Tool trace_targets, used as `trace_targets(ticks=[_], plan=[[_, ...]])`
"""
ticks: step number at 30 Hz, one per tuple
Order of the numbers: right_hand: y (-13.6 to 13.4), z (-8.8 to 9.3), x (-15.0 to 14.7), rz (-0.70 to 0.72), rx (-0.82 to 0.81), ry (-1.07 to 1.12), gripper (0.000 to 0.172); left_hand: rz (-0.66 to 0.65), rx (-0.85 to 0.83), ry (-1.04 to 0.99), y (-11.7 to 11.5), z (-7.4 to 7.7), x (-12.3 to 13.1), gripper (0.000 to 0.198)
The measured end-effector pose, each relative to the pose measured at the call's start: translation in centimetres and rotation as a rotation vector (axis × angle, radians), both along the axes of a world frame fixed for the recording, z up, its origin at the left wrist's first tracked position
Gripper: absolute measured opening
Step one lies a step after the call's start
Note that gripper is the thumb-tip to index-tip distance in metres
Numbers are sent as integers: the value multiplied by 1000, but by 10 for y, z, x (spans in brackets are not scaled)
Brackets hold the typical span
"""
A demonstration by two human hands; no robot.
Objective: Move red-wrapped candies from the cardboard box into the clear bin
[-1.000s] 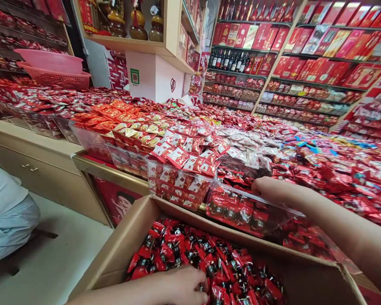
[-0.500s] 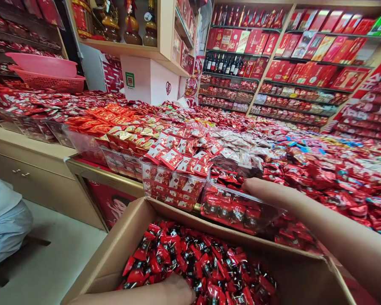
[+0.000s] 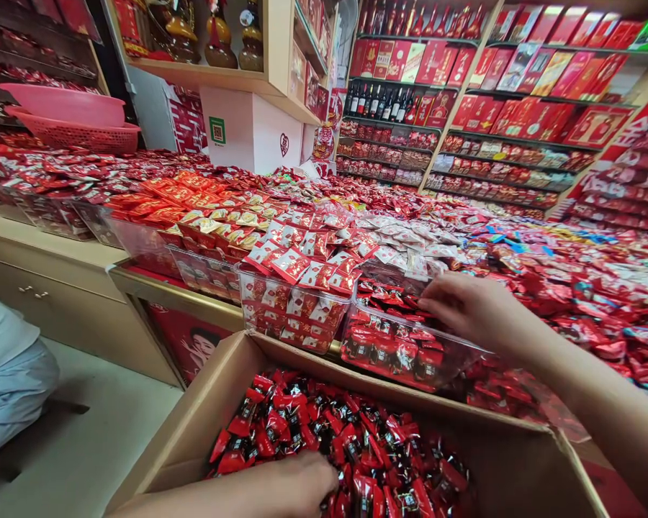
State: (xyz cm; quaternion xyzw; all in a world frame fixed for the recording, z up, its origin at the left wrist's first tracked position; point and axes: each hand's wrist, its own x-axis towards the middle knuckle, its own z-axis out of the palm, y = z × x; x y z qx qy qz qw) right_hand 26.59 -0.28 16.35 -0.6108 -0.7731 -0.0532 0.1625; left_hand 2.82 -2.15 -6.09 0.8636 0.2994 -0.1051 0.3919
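Note:
An open cardboard box stands close in front of me, holding many red-and-black wrapped candies. My left hand is inside it, fingers curled down among the candies; its fingertips are partly hidden, so what it grips cannot be made out. Beyond the box is a clear plastic bin with similar candies stacked in rows. My right hand is over the back right of this bin, thumb and fingers pinched together at a red wrapped candy, which is mostly covered by the fingers.
Left of that bin stands another clear bin heaped with red-and-white packets. Loose sweets spread across the counter behind. Pink plastic baskets sit at the far left. Shelves of boxes and bottles line the back. A seated person's clothing shows at left.
My right hand has risen slightly out of the bin, its fingers now showing. My left hand has lifted a little and moved slightly right among the candies in the box.

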Motion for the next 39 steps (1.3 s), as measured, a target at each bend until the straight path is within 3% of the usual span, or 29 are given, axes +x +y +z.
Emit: trace_targets(ticks=[2,5,8,11,17,22,27,29,34,37,39], plan=[[-30,-19,-17,67,-61,210,14,72,-18,-45,4,16,4,16],[-62,-75,-39,81,-329,482,16,299,-271,-379,9,38,12,32],[-74,-133,-51,41,-555,819,32,487,-492,-657,10,51,18,45],[-73,-157,-55,42,-706,1072,24,560,-591,-761,7,58,20,46],[-75,-149,-57,-88,-739,1340,28,624,-757,-707,5,64,20,42],[-76,-153,-66,-55,-709,1431,25,545,-665,-717,6,60,18,48],[-74,-157,-68,-76,-539,1473,20,626,-654,-729,12,61,17,42],[-75,-152,-67,-31,-457,1364,21,651,-708,-725,14,65,15,42],[-81,-124,-68,298,-184,618,21,642,-979,-751,18,81,9,39],[-83,-91,-65,375,91,310,20,654,-1152,-844,18,84,6,29],[-80,-60,-56,308,241,189,18,672,-1176,-854,18,80,5,29]])
